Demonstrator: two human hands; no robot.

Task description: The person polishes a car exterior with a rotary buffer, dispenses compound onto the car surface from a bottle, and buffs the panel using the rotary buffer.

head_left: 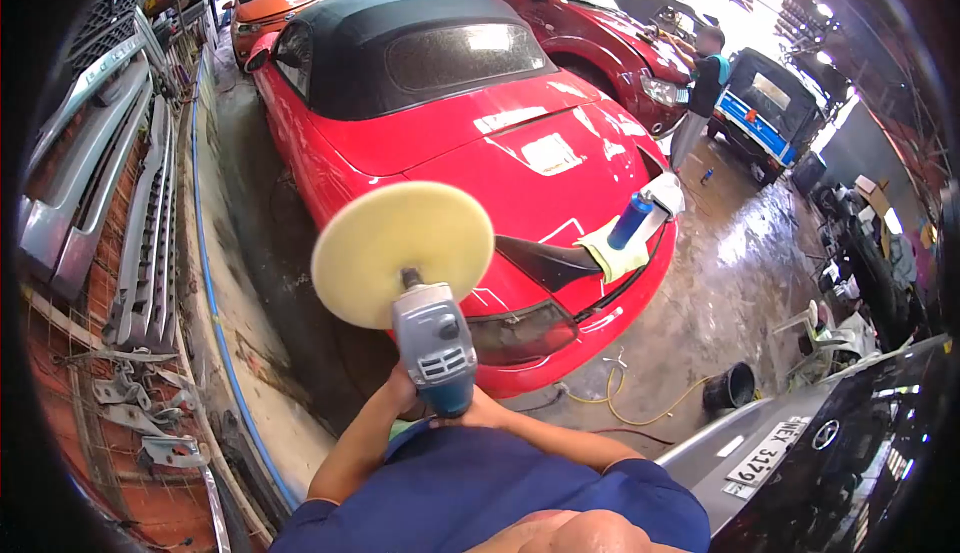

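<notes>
A polishing machine with a wide round yellow pad is held up close in front of my body, its pad tilted upward. My left hand is wrapped round the machine's left side. Lower on the tool, my right hand grips its blue end, with the fingers partly hidden. Beyond the pad stands a red car with a black soft top. A blue bottle stands on a yellow-green cloth on the car's end, beside a white cloth.
A low wall with a blue hose and car parts runs along the left. A dark bucket and yellow cord lie right. Close by at lower right is a grey car. A person stands at another red car.
</notes>
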